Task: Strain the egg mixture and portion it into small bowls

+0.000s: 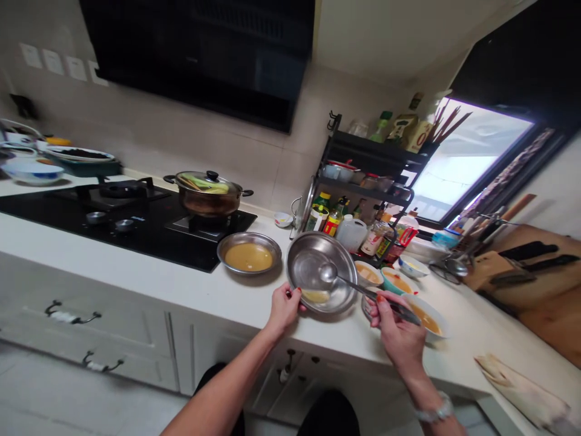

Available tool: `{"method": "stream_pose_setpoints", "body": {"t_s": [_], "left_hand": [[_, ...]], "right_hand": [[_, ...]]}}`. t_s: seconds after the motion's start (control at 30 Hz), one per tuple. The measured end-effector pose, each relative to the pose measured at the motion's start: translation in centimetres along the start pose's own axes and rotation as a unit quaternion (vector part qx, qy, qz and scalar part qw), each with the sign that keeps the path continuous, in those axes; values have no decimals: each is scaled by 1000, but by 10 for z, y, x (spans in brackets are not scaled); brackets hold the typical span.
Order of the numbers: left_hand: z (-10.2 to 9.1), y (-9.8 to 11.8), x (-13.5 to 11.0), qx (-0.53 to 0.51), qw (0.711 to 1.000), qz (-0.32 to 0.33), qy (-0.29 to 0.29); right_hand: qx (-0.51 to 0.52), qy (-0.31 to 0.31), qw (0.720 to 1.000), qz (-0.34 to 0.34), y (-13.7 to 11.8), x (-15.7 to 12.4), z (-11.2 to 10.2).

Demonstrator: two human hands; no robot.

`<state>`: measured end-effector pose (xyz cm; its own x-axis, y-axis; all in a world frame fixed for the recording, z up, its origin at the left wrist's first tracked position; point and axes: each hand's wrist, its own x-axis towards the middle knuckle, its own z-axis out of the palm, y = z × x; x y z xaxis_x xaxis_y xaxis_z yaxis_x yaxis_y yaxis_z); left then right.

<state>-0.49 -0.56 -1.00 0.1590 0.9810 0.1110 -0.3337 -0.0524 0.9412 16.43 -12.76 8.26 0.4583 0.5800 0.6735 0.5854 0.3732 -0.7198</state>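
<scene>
My left hand [285,309] grips the near rim of a shallow metal bowl [302,266], which is tilted toward me above the counter. A little yellowish liquid pools at its lower edge. In my right hand [399,333] is a long-handled metal ladle [327,272], its round head inside the tilted bowl. Left of that, a second metal bowl [222,257] with yellow-brown liquid rests on the counter. Close by my right hand stand a white bowl [438,312] of orange-brown liquid, a green-rimmed bowl [385,281] and another small bowl [363,266] with similar contents.
A lidded pot [206,200] with green vegetables under its glass lid sits on the black stove [149,236]. Behind the bowls rises a black rack [372,148] with bottles and jars. At right are a knife block [488,272] and a cloth-like item [517,381].
</scene>
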Motion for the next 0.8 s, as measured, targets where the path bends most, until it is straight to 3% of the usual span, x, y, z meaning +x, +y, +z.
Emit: {"method": "stream_pose_setpoints", "body": {"t_s": [0.17,0.33,0.67,0.8], "left_hand": [[0,8,-5,41,999,32,-14],[2,14,-10,79,995,59,-17],[4,14,-13,101,989,105,-40],[4,11,-13,95,989,104,-39]], "right_hand": [[-59,-25,998,-24,12,-18,-25],[-32,-62,997,-41,21,-23,-29],[29,-30,996,77,23,-37,-17],[97,34,980,170,21,-43,-7]]}}
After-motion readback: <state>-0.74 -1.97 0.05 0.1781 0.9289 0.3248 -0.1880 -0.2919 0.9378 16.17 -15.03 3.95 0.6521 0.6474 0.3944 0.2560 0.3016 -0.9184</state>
